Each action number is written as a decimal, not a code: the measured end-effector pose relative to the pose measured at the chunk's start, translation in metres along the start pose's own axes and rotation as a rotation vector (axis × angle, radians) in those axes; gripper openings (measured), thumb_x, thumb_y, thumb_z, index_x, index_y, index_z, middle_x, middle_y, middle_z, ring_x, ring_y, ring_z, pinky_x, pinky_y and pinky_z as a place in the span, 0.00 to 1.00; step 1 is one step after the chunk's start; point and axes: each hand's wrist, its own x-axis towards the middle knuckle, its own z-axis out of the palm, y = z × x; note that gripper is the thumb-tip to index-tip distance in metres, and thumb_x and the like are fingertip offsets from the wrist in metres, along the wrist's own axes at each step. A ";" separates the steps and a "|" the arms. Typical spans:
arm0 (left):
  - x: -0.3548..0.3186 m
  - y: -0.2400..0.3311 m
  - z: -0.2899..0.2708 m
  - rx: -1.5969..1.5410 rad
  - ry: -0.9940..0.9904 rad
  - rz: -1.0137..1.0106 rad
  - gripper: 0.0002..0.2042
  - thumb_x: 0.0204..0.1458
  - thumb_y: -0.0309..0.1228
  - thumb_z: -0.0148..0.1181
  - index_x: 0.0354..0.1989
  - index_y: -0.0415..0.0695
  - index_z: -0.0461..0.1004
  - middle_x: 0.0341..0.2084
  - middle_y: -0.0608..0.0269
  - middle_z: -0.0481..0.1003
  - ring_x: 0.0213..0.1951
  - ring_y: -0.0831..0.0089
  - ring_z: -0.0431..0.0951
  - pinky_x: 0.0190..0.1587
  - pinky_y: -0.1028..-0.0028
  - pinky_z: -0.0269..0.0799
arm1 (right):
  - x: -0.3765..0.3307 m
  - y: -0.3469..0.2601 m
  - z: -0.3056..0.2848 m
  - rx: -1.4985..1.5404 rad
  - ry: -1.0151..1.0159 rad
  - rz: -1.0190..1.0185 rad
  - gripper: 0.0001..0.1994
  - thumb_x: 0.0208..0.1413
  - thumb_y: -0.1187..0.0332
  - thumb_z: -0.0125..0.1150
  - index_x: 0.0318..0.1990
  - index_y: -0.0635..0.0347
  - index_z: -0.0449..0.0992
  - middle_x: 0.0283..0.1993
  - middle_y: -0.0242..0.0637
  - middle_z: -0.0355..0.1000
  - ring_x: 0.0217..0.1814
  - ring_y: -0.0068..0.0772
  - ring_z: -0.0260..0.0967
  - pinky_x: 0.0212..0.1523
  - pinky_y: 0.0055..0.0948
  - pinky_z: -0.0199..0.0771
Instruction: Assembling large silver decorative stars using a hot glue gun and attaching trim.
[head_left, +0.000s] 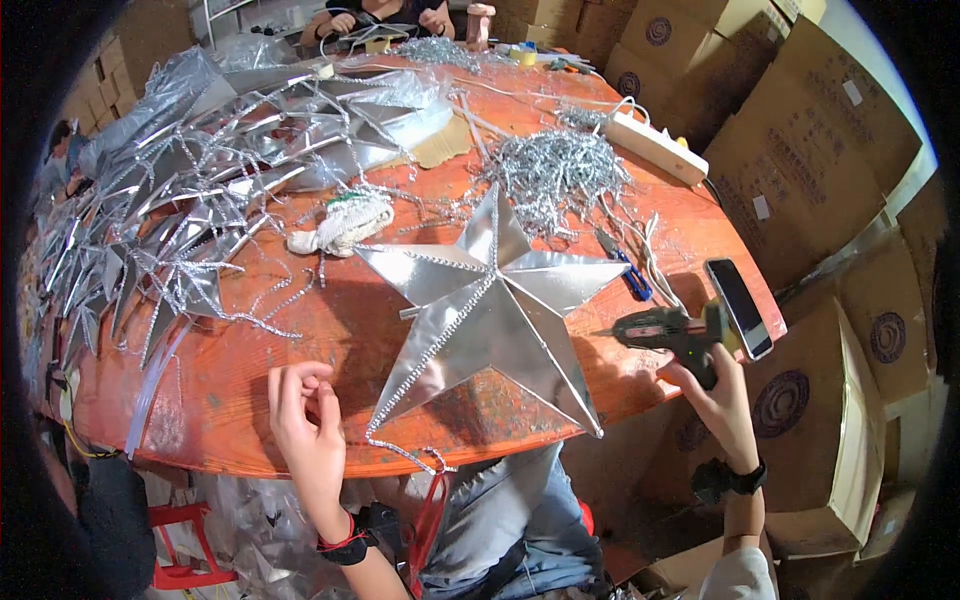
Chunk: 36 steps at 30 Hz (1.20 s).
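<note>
A shiny silver five-pointed star [470, 330] lies at the table's front, with a silver tinsel cord along two of its ridges. The cord's loose end hangs past the lower left point, over the table edge. My right hand [715, 385] grips a dark hot glue gun [655, 330] by its handle; the nozzle points left, toward the star's right side. Left of the star, my left hand [305, 415] is raised with fingers loosely bent and apart, holding nothing I can see. It does not touch the star.
Many silver stars [180, 220] with tinsel pile up at the left. A tinsel heap [560, 170], white glove [345, 222], blue-handled tool [637, 282], phone [738, 308] and power strip [655, 145] lie around. Clear sticks [150, 405] rest front left. Cardboard boxes [800, 160] stand right. Another person's hands [343, 22] work at the far side.
</note>
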 end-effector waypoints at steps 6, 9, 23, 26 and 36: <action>-0.002 0.005 -0.004 -0.010 -0.019 -0.033 0.06 0.45 0.15 0.48 0.31 0.37 0.67 0.27 0.61 0.60 0.27 0.73 0.64 0.30 0.76 0.63 | 0.025 0.010 0.020 0.298 -0.099 0.039 0.12 0.53 0.67 0.58 0.36 0.68 0.67 0.25 0.37 0.69 0.26 0.19 0.65 0.28 0.22 0.66; 0.000 0.007 -0.003 -0.052 -0.014 -0.036 0.06 0.45 0.15 0.47 0.31 0.37 0.67 0.28 0.61 0.60 0.28 0.73 0.64 0.31 0.76 0.63 | 0.031 0.000 -0.004 0.004 0.022 0.141 0.10 0.54 0.70 0.55 0.38 0.68 0.67 0.28 0.42 0.72 0.26 0.25 0.70 0.25 0.24 0.69; 0.004 0.009 0.000 -0.060 -0.022 0.052 0.08 0.43 0.15 0.46 0.31 0.37 0.67 0.27 0.58 0.63 0.28 0.68 0.66 0.34 0.72 0.64 | 0.195 -0.016 0.013 -0.249 -0.270 -0.483 0.08 0.52 0.69 0.52 0.36 0.64 0.68 0.28 0.44 0.71 0.31 0.40 0.71 0.33 0.32 0.69; -0.001 0.005 -0.010 0.009 -0.040 0.016 0.08 0.42 0.14 0.47 0.32 0.37 0.68 0.28 0.59 0.62 0.28 0.70 0.66 0.33 0.74 0.65 | 0.223 0.003 0.069 -0.193 -0.387 -0.590 0.08 0.52 0.69 0.52 0.37 0.61 0.69 0.30 0.43 0.72 0.32 0.39 0.71 0.34 0.34 0.69; 0.005 0.004 -0.008 -0.097 -0.088 0.032 0.08 0.43 0.15 0.47 0.32 0.38 0.68 0.29 0.62 0.63 0.28 0.75 0.66 0.27 0.79 0.65 | 0.225 0.010 0.067 -0.456 -0.384 -0.608 0.06 0.48 0.71 0.53 0.34 0.56 0.73 0.32 0.39 0.70 0.33 0.42 0.69 0.35 0.38 0.69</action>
